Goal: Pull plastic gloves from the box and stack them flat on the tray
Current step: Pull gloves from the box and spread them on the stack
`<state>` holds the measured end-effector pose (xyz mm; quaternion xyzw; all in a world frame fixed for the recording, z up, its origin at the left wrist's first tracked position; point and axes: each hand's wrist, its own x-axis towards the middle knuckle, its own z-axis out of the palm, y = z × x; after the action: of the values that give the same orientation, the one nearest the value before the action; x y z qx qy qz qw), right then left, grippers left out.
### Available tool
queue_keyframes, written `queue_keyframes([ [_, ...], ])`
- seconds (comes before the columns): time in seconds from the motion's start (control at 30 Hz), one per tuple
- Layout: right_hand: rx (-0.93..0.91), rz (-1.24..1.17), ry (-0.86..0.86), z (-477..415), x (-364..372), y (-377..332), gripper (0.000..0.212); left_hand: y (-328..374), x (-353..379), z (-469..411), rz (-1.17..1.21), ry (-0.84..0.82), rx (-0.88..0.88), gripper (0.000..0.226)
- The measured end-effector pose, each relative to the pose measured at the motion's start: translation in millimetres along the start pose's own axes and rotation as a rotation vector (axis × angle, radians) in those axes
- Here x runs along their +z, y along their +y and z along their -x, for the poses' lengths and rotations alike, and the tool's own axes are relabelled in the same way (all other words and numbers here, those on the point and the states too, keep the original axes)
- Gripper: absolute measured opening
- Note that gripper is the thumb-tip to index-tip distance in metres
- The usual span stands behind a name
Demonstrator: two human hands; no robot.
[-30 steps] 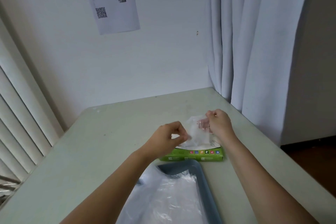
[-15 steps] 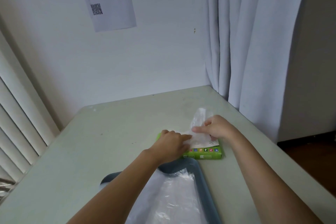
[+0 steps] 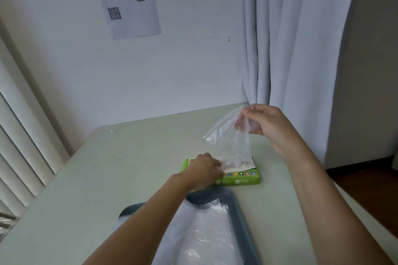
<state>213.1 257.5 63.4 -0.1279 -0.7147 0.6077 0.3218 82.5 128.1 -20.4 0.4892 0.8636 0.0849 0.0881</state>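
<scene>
A flat green glove box (image 3: 239,179) lies on the pale table past the tray. My left hand (image 3: 204,170) rests on the box's top and holds it down. My right hand (image 3: 261,121) is raised above and right of the box, pinching a clear plastic glove (image 3: 228,137) that stretches from my fingers down to the box opening. The blue-grey tray (image 3: 239,206) sits near me with several clear gloves (image 3: 204,234) lying flat in it. My left forearm crosses over the tray's left side.
The pale green table (image 3: 107,178) runs to a white wall. White curtains (image 3: 290,49) hang at the back right by the table corner. Window blinds (image 3: 19,146) stand at the left. The table's right edge drops to a dark floor (image 3: 366,185).
My right hand has risen up and to the right, drawing the glove out of the box. My left hand has stayed pressed on the box top.
</scene>
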Motion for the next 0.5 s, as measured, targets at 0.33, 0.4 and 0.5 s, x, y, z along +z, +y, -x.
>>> queue_keyframes([
  [0.33,0.152,0.391,-0.858,43.3,14.3,-56.3,0.026,-24.6,-72.5,46.2,1.169,0.162,0.046,0.041],
  [0.4,0.168,0.477,-0.945,47.6,25.2,-65.6,0.026,-19.7,-83.9,68.3,1.058,0.003,0.247,0.065],
  [0.5,0.185,0.538,-0.977,54.1,39.5,-75.4,0.027,-6.1,-89.7,103.1,0.8,-0.131,0.364,0.059],
])
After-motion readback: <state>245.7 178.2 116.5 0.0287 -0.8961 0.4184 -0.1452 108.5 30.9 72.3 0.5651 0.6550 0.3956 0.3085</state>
